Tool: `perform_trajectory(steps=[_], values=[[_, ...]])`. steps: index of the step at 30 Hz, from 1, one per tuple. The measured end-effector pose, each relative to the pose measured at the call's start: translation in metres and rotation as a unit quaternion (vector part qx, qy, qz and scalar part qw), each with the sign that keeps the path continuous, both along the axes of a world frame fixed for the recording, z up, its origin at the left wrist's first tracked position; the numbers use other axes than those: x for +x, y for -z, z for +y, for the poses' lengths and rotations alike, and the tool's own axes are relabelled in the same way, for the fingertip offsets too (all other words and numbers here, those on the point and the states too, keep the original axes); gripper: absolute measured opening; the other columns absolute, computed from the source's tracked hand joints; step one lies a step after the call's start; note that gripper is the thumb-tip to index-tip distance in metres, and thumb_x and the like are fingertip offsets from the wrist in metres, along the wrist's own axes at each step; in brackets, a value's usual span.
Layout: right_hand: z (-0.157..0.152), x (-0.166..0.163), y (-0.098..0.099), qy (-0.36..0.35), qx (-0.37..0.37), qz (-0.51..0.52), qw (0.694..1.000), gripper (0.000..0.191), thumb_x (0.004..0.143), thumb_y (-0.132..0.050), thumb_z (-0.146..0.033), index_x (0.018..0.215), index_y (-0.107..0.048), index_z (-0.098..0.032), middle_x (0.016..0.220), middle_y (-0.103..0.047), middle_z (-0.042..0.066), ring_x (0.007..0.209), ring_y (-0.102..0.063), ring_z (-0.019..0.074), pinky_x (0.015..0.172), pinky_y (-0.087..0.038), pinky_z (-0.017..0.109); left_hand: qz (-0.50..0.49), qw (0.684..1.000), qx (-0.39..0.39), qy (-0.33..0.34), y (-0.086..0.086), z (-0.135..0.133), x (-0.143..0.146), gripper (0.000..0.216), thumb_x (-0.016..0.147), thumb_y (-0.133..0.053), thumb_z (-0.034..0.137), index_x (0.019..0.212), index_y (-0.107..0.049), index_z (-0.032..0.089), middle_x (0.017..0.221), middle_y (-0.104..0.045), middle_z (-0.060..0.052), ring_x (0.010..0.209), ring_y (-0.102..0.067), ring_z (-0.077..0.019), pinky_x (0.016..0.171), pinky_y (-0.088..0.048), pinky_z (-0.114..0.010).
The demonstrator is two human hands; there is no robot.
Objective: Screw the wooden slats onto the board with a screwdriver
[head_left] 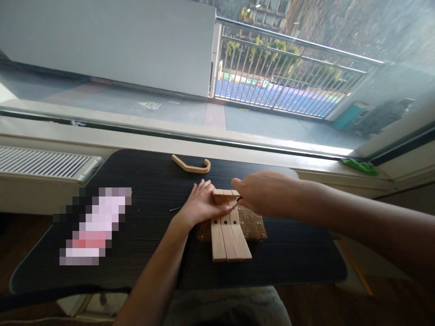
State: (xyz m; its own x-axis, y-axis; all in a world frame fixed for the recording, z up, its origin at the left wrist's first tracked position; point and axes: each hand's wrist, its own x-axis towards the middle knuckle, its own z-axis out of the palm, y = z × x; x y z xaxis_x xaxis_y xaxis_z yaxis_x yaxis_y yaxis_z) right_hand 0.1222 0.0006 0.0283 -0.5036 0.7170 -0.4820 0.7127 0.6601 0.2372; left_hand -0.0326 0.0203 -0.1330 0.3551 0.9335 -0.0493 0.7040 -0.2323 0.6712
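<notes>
A small wooden slat panel [230, 237] of three light planks lies on the dark table [146, 213], over a brown perforated board [253, 224]. My left hand [201, 203] rests flat on the table, fingers stretched out, pressing against the panel's left edge. My right hand [261, 192] reaches in from the right and pinches a thin dark tool [237, 203] whose tip meets the panel's top end.
A curved wooden piece [192, 165] lies near the table's far edge. A small nail-like bit [175, 209] lies left of my left hand. A blurred pink-white object [97, 224] sits at the left. Radiator [44, 163], window sill with green cloth [360, 165] behind.
</notes>
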Motion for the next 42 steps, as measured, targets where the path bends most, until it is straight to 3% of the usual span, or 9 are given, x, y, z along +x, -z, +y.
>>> perform_trajectory(steps=[3, 8, 15, 23, 32, 36, 42], values=[[-0.003, 0.003, 0.000, -0.016, 0.006, 0.007, 1.000, 0.022, 0.087, -0.055, -0.018, 0.107, -0.060, -0.010, 0.070, -0.066, 0.006, 0.055, -0.059, 0.0172, 0.043, -0.024, 0.029, 0.013, 1.000, -0.004, 0.010, 0.002, 0.000, 0.000, 0.060, 0.062, -0.069, 0.069, 0.096, -0.059, 0.021, 0.116, -0.060, -0.013, 0.134, -0.040, -0.0413, 0.115, -0.023, -0.057], [-0.005, 0.006, 0.003, -0.126, 0.017, 0.028, 0.991, 0.019, 0.087, -0.050, -0.002, 0.093, -0.062, -0.014, 0.086, -0.068, 0.007, 0.065, -0.063, 0.0158, 0.050, -0.031, 0.030, 0.001, 1.000, -0.006, 0.007, 0.003, 0.002, -0.001, 0.063, 0.059, -0.072, 0.066, 0.099, -0.059, 0.019, 0.128, -0.056, -0.019, 0.140, -0.032, -0.0442, 0.117, -0.024, -0.053], [-0.002, 0.017, 0.011, -0.190, 0.031, 0.039, 0.981, 0.024, 0.093, -0.044, -0.004, 0.105, -0.061, -0.017, 0.085, -0.065, 0.004, 0.067, -0.063, 0.0171, 0.054, -0.035, 0.031, -0.016, 0.999, 0.027, 0.020, 0.000, 0.003, -0.001, 0.040, 0.064, -0.074, 0.049, 0.089, -0.059, 0.023, 0.106, -0.064, -0.010, 0.122, -0.053, -0.0364, 0.115, -0.030, -0.051], [-0.008, 0.011, 0.008, -0.173, 0.015, 0.032, 0.984, 0.020, 0.093, -0.047, -0.012, 0.109, -0.058, -0.015, 0.099, -0.068, 0.007, 0.062, -0.059, 0.0163, 0.049, -0.028, 0.033, -0.011, 0.999, 0.034, 0.036, 0.004, 0.003, 0.000, 0.022, 0.077, -0.067, 0.040, 0.080, -0.055, 0.021, 0.108, -0.064, -0.009, 0.128, -0.049, -0.0318, 0.117, -0.028, -0.048], [-0.009, 0.012, 0.005, -0.107, -0.017, 0.071, 0.992, 0.021, 0.091, -0.045, -0.009, 0.107, -0.059, -0.011, 0.084, -0.068, 0.007, 0.054, -0.050, 0.0117, 0.047, -0.023, 0.030, -0.057, 0.997, 0.052, 0.029, 0.005, 0.005, 0.002, 0.015, 0.078, -0.068, 0.029, 0.075, -0.056, 0.021, 0.094, -0.064, -0.008, 0.110, -0.056, -0.0302, 0.108, -0.036, -0.046], [-0.010, 0.012, 0.003, -0.080, -0.022, 0.073, 0.994, 0.021, 0.092, -0.044, -0.008, 0.108, -0.058, -0.009, 0.074, -0.065, 0.006, 0.054, -0.052, 0.0131, 0.046, -0.024, 0.029, -0.093, 0.990, 0.089, 0.049, 0.008, 0.007, 0.004, 0.024, 0.082, -0.065, 0.031, 0.064, -0.054, 0.021, 0.081, -0.060, -0.005, 0.094, -0.056, -0.0251, 0.098, -0.041, -0.042], [-0.008, 0.013, -0.002, -0.027, -0.059, 0.086, 0.994, 0.021, 0.093, -0.043, -0.011, 0.108, -0.059, -0.013, 0.074, -0.066, 0.006, 0.053, -0.052, 0.0133, 0.046, -0.026, 0.028, -0.107, 0.989, 0.096, 0.029, 0.010, 0.008, 0.007, 0.023, 0.081, -0.067, 0.029, 0.064, -0.055, 0.019, 0.078, -0.059, -0.005, 0.083, -0.055, -0.0224, 0.079, -0.044, -0.036]])
